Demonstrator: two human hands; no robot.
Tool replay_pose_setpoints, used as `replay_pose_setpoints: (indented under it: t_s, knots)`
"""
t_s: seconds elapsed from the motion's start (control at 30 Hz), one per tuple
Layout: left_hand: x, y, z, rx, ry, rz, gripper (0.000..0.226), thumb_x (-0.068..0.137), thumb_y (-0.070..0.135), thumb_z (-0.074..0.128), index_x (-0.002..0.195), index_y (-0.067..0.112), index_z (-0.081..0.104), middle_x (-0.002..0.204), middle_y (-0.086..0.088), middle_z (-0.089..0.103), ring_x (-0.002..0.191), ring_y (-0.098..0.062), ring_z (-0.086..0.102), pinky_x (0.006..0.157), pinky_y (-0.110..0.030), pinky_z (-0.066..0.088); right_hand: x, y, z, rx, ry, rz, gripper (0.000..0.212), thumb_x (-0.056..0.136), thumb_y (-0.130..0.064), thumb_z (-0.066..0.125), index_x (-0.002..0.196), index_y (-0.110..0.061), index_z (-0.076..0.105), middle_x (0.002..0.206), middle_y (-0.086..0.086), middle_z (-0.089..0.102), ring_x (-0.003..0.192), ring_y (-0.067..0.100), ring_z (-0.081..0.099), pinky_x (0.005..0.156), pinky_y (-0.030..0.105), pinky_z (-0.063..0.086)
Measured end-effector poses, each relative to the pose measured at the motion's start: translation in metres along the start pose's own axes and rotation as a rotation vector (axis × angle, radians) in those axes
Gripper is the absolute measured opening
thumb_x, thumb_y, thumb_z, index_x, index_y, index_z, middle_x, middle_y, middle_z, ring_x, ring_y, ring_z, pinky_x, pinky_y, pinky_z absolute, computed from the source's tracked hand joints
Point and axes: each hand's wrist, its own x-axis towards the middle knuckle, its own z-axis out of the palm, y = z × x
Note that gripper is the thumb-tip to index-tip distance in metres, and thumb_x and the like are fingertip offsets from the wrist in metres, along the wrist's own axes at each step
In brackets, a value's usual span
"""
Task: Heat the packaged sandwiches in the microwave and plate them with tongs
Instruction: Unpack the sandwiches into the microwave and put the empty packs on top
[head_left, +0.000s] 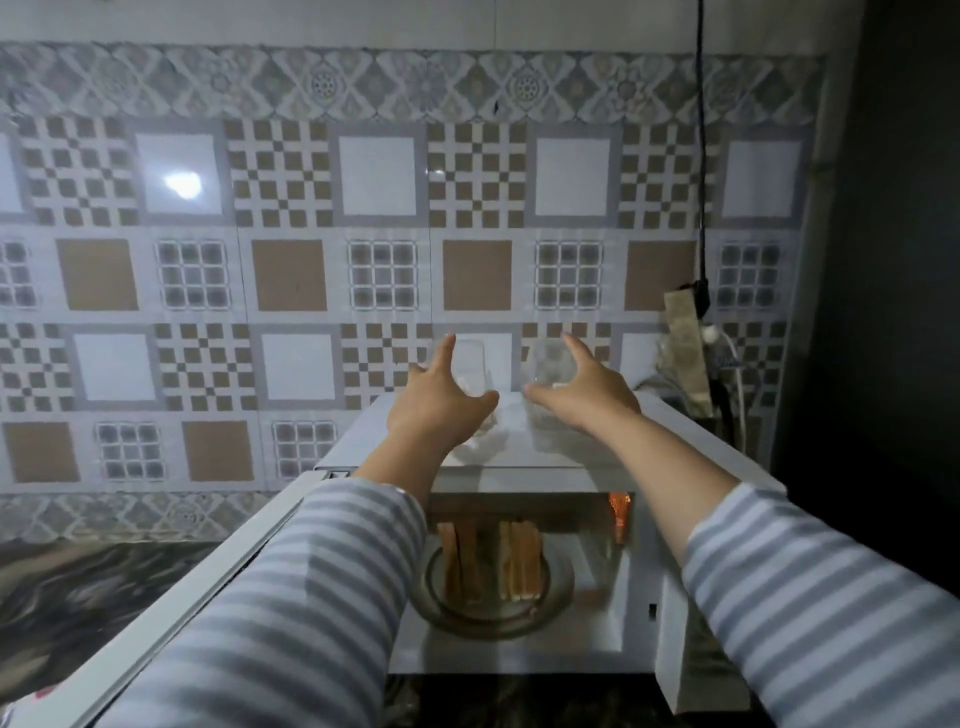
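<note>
A white microwave (530, 449) stands before me with its door (218, 587) swung open to the left. Inside, two sandwiches (491, 564) stand on edge on the glass turntable (558, 584). On top of the microwave sit two clear plastic sandwich packages, one (475, 366) behind my left hand and one (553, 364) behind my right hand. My left hand (436, 400) and my right hand (584, 387) hover over the microwave top with fingers spread, close to the packages. Neither hand grips anything. No tongs or plate are in sight.
A patterned tiled wall (291, 270) rises close behind the microwave. A black cable (702, 156) hangs down at the right to a power strip (685, 348). A dark tall surface (883, 260) borders the right side. The dark marbled counter (88, 587) shows at lower left.
</note>
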Motion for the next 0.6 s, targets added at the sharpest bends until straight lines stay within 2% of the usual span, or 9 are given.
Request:
replay_pose_setpoints:
  t_s: [0.07,0.13,0.23,0.43,0.53,0.6]
  knots:
    - [0.015,0.001,0.011,0.033,-0.006,-0.022,0.087,0.082,0.053,0.060,0.147,0.044,0.002,0.148,-0.013,0.037,0.115,-0.030,0.056,0.084,-0.039,0.049,0.015,0.007,0.010,-0.001,-0.027,0.017,0.085,0.086,-0.047,0.064,0.151,-0.042,0.010,0.154,0.002,0.034,0.129,0.030,0.047,0.086,0.036,0.044]
    - [0.026,0.001,0.023,0.038,-0.034,-0.043,0.088,0.080,0.054,0.061,0.146,0.046,0.003,0.143,-0.011,0.044,0.116,-0.031,0.056,0.090,-0.044,0.051,0.026,0.015,0.018,0.007,-0.049,0.024,0.084,0.086,-0.047,0.064,0.150,-0.041,0.011,0.154,0.002,0.034,0.130,0.031,0.045,0.088,0.036,0.044]
    - [0.032,0.000,0.036,0.052,-0.074,-0.067,0.090,0.079,0.056,0.062,0.146,0.046,0.003,0.143,-0.009,0.045,0.119,-0.032,0.053,0.096,-0.050,0.047,0.033,0.025,0.025,-0.017,-0.052,0.016,0.083,0.086,-0.047,0.064,0.150,-0.042,0.011,0.154,0.001,0.034,0.130,0.030,0.046,0.082,0.031,0.041]
    - [0.029,-0.001,0.046,0.114,-0.079,-0.086,0.090,0.081,0.061,0.058,0.147,0.045,-0.001,0.154,-0.010,0.027,0.126,-0.035,0.047,0.101,-0.056,0.040,0.041,0.031,0.029,-0.048,-0.064,0.022,0.087,0.083,-0.051,0.064,0.149,-0.044,0.009,0.155,0.003,0.030,0.133,0.032,0.042,0.096,0.040,0.044]
    - [0.030,0.001,0.041,0.200,-0.076,-0.101,0.091,0.079,0.071,0.051,0.147,0.045,-0.004,0.161,-0.006,0.005,0.138,-0.033,0.035,0.108,-0.067,0.020,0.041,0.030,0.027,-0.075,-0.076,0.030,0.091,0.079,-0.056,0.065,0.149,-0.046,0.007,0.155,0.004,0.030,0.132,0.033,0.043,0.095,0.041,0.044]
    - [0.028,0.002,0.035,0.212,-0.058,-0.088,0.089,0.079,0.073,0.047,0.148,0.044,-0.002,0.161,-0.003,0.000,0.141,-0.033,0.028,0.110,-0.067,0.014,0.040,0.028,0.021,-0.088,-0.102,0.038,0.094,0.078,-0.060,0.065,0.150,-0.044,0.005,0.156,0.005,0.028,0.135,0.033,0.039,0.096,0.041,0.044]
